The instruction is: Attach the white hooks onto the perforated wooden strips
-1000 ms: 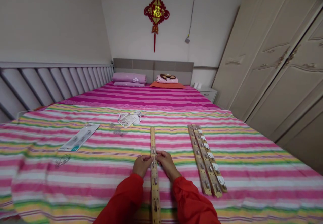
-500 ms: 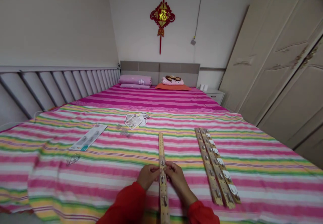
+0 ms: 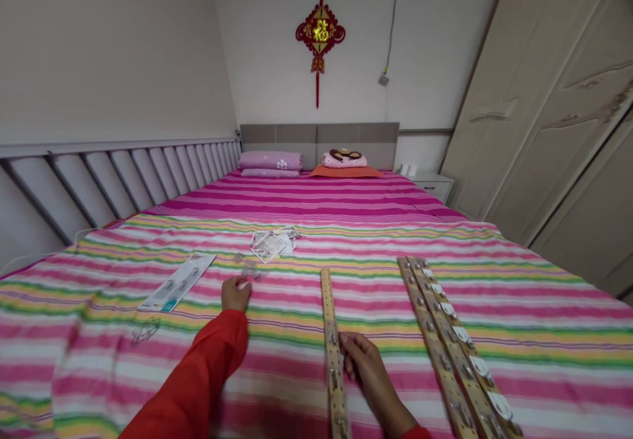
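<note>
A narrow wooden strip [image 3: 328, 300] with rows of small holes lies lengthwise before me, and several metal hook-like pieces [image 3: 334, 378] sit along its near part. My right hand [image 3: 364, 363] is at the strip's right edge, thumb and forefinger closed at the edge beside one metal piece, the other fingers curled. Off to the left, my left hand [image 3: 236, 294] is over the bedspread with thumb and forefinger apart. Just beyond its fingertips lie small clear pieces [image 3: 251, 270], too small to make out exactly. Nothing shows in the left hand.
More wooden strips [image 3: 440, 333] with metal pieces and white round parts lie side by side at right. A white card pack [image 3: 180, 283], a thin wire tangle [image 3: 146, 330] and paper packets [image 3: 271, 244] lie on the striped bedspread [image 3: 277, 366]. A railing [image 3: 123, 175] runs along the left.
My left hand has left the strip and moved left and forward to the small clear pieces. The right hand stays at the strip. The view has shifted slightly.
</note>
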`<state>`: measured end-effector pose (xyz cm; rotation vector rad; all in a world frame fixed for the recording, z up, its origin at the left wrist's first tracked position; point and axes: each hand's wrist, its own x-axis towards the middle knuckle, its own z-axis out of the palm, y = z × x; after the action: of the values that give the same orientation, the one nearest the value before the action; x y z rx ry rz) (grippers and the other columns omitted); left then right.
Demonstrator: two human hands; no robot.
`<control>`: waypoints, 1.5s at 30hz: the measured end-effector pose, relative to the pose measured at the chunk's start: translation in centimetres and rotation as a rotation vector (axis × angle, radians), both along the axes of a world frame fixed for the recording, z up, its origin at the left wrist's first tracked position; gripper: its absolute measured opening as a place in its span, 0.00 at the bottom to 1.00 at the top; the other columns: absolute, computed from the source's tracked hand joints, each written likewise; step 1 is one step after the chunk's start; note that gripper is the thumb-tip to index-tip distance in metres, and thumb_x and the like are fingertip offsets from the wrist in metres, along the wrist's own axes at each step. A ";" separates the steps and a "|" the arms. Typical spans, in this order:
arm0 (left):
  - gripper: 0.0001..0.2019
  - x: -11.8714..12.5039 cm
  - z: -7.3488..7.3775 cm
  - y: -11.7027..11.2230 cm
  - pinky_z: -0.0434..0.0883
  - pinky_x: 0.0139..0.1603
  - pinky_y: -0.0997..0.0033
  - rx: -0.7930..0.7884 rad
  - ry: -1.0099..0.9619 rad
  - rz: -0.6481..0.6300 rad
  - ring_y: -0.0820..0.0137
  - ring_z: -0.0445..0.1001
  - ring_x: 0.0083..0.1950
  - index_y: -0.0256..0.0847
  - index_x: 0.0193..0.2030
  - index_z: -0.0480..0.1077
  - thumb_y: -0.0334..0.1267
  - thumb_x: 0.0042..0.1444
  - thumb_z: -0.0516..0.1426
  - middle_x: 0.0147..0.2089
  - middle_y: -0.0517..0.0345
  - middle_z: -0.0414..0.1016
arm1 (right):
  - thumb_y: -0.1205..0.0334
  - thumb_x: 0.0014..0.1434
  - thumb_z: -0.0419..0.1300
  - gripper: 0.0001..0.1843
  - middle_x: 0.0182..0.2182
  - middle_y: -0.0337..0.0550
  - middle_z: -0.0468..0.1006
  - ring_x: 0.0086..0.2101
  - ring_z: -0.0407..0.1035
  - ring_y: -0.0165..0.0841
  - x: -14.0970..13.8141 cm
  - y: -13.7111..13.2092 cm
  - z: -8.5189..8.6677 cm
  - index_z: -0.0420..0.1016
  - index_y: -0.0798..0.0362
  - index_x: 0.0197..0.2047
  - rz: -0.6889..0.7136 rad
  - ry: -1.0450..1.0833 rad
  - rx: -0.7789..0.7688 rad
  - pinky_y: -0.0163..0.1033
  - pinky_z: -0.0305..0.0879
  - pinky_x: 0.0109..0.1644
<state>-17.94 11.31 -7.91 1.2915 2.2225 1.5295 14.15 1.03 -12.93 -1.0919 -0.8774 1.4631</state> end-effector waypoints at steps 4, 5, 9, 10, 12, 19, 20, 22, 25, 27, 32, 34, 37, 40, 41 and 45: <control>0.16 -1.1 -0.5 1.8 0.70 0.46 0.63 -0.020 -0.063 0.051 0.62 0.74 0.39 0.35 0.39 0.75 0.36 0.42 0.54 0.32 0.51 0.75 | 0.40 0.40 0.67 0.25 0.14 0.32 0.67 0.10 0.54 0.21 0.0 0.0 -0.2 0.73 0.56 0.26 0.000 0.024 -0.009 0.29 0.46 0.13; 0.16 -1.2 -0.5 2.2 0.69 0.47 0.62 -0.029 -0.080 0.057 0.62 0.74 0.39 0.35 0.39 0.75 0.36 0.43 0.54 0.32 0.51 0.75 | 0.40 0.39 0.67 0.25 0.14 0.32 0.67 0.10 0.54 0.21 0.0 0.0 -0.1 0.73 0.56 0.26 -0.002 0.028 -0.008 0.29 0.46 0.13; 0.11 -1.3 -0.5 3.0 0.69 0.48 0.61 -0.054 -0.142 0.042 0.60 0.75 0.40 0.37 0.34 0.76 0.35 0.44 0.55 0.31 0.49 0.77 | 0.40 0.39 0.67 0.25 0.15 0.33 0.69 0.10 0.54 0.21 0.0 0.1 0.0 0.72 0.55 0.24 -0.006 0.041 0.004 0.30 0.45 0.12; 0.11 -1.2 -0.5 3.0 0.69 0.48 0.61 -0.053 -0.155 0.036 0.59 0.75 0.41 0.37 0.34 0.76 0.35 0.44 0.56 0.32 0.49 0.77 | 0.40 0.39 0.67 0.25 0.15 0.33 0.68 0.10 0.54 0.21 0.0 0.2 0.0 0.71 0.55 0.24 -0.006 0.039 0.005 0.30 0.45 0.12; 0.11 -0.9 -0.3 2.7 0.69 0.49 0.61 -0.040 -0.179 0.031 0.60 0.75 0.42 0.36 0.34 0.76 0.34 0.44 0.55 0.33 0.49 0.78 | 0.40 0.40 0.67 0.24 0.14 0.33 0.68 0.10 0.54 0.22 -0.1 0.2 0.0 0.71 0.55 0.24 -0.007 0.036 0.003 0.30 0.45 0.12; 0.18 1.1 1.6 -1.8 0.67 0.53 0.63 0.145 -0.174 -0.003 0.62 0.72 0.48 0.35 0.42 0.75 0.42 0.50 0.52 0.46 0.47 0.76 | 0.41 0.40 0.67 0.24 0.14 0.33 0.68 0.10 0.55 0.21 0.0 0.0 0.1 0.71 0.55 0.24 -0.001 0.071 0.023 0.29 0.45 0.13; 0.18 1.7 1.9 -2.8 0.67 0.53 0.63 0.200 -0.182 -0.030 0.63 0.72 0.49 0.36 0.43 0.75 0.43 0.50 0.53 0.47 0.48 0.76 | 0.41 0.41 0.67 0.24 0.13 0.32 0.68 0.10 0.54 0.22 0.0 0.0 0.2 0.71 0.55 0.24 0.002 0.073 0.030 0.29 0.45 0.13; 0.17 2.9 2.3 -4.8 0.67 0.53 0.64 0.262 -0.272 -0.080 0.63 0.72 0.49 0.37 0.43 0.75 0.44 0.48 0.55 0.46 0.50 0.76 | 0.42 0.43 0.66 0.23 0.11 0.31 0.66 0.10 0.53 0.22 0.0 -0.1 0.3 0.70 0.55 0.24 0.010 0.070 0.043 0.30 0.44 0.13; 0.17 5.1 2.4 -7.5 0.68 0.51 0.67 0.252 -0.624 -0.186 0.66 0.73 0.49 0.38 0.43 0.75 0.37 0.44 0.60 0.44 0.52 0.78 | 0.42 0.44 0.65 0.23 0.09 0.31 0.64 0.09 0.53 0.22 0.1 -0.1 0.5 0.69 0.55 0.23 0.015 0.062 0.060 0.30 0.44 0.14; 0.18 6.8 2.4 -9.1 0.70 0.47 0.72 0.219 -0.875 -0.247 0.69 0.75 0.46 0.38 0.42 0.75 0.29 0.40 0.61 0.42 0.54 0.79 | 0.43 0.44 0.65 0.22 0.09 0.31 0.64 0.09 0.53 0.22 0.0 -0.2 0.7 0.69 0.55 0.22 0.007 0.064 0.066 0.30 0.44 0.14; 0.17 10.6 3.0 -12.4 0.71 0.34 0.86 0.083 -1.231 -0.343 0.77 0.77 0.37 0.37 0.38 0.75 0.17 0.41 0.59 0.38 0.55 0.80 | 0.45 0.43 0.67 0.21 0.11 0.31 0.66 0.10 0.53 0.21 -0.1 -0.6 1.2 0.70 0.55 0.23 -0.021 0.083 0.085 0.30 0.44 0.14; 0.14 11.7 3.5 -13.3 0.70 0.29 0.88 -0.004 -1.319 -0.359 0.79 0.76 0.32 0.35 0.37 0.74 0.17 0.45 0.59 0.35 0.55 0.79 | 0.46 0.41 0.67 0.20 0.13 0.32 0.68 0.11 0.54 0.21 -0.1 -0.7 1.4 0.71 0.56 0.24 -0.036 0.100 0.079 0.30 0.45 0.14; 0.09 12.7 4.0 -14.0 0.70 0.24 0.88 -0.108 -1.406 -0.366 0.81 0.74 0.25 0.34 0.35 0.74 0.19 0.50 0.58 0.29 0.56 0.78 | 0.48 0.40 0.68 0.19 0.16 0.33 0.70 0.11 0.55 0.21 0.0 -0.6 1.6 0.73 0.57 0.25 -0.053 0.139 0.068 0.29 0.46 0.14; 0.05 13.2 4.6 -14.2 0.69 0.21 0.87 -0.176 -1.425 -0.366 0.82 0.72 0.21 0.33 0.30 0.73 0.21 0.50 0.59 0.25 0.59 0.75 | 0.50 0.39 0.68 0.19 0.16 0.33 0.70 0.11 0.55 0.20 0.1 -0.5 1.6 0.73 0.58 0.25 -0.070 0.182 0.062 0.29 0.46 0.14; 0.05 13.3 4.7 -14.2 0.69 0.20 0.87 -0.191 -1.420 -0.372 0.82 0.71 0.20 0.33 0.29 0.72 0.22 0.50 0.59 0.25 0.60 0.74 | 0.51 0.39 0.68 0.18 0.16 0.33 0.70 0.11 0.54 0.20 0.1 -0.5 1.7 0.73 0.58 0.26 -0.077 0.188 0.060 0.29 0.46 0.14; 0.04 13.8 5.1 -14.3 0.63 0.16 0.88 -0.234 -1.390 -0.428 0.84 0.66 0.18 0.34 0.29 0.71 0.26 0.48 0.62 0.22 0.64 0.70 | 0.51 0.40 0.67 0.17 0.17 0.33 0.71 0.10 0.53 0.20 -0.1 -0.7 2.4 0.73 0.57 0.27 -0.105 0.147 0.055 0.29 0.42 0.12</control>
<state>-4.14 -3.03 -2.80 0.2978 1.0628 1.2546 14.03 0.30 -10.50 -0.9625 -0.7413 1.4048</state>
